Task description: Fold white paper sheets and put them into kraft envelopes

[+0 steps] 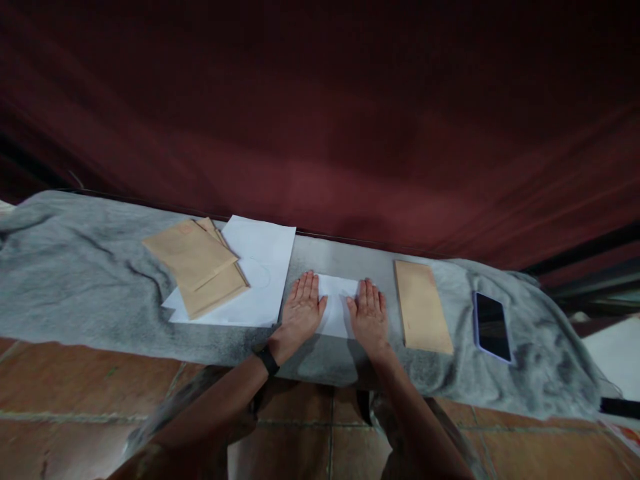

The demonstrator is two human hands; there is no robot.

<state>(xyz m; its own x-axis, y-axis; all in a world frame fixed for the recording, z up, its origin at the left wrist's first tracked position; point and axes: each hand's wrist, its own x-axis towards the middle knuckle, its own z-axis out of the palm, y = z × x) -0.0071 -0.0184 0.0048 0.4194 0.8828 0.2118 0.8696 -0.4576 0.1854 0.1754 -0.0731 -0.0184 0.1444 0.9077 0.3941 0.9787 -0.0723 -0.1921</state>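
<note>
White paper (337, 313) lies under flat left hand (303, 307), right hand (370, 318)

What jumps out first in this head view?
Two bare hands pressed flat on a small white paper sheet, centre. Left of them, overlapping brown paper envelopes on larger white sheets; far right, a dark-screened phone with a lilac edge.

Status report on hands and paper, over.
Left hand and right hand flat, palms down, on white paper. Envelope and phone off to the right, not touching the paper.
</note>
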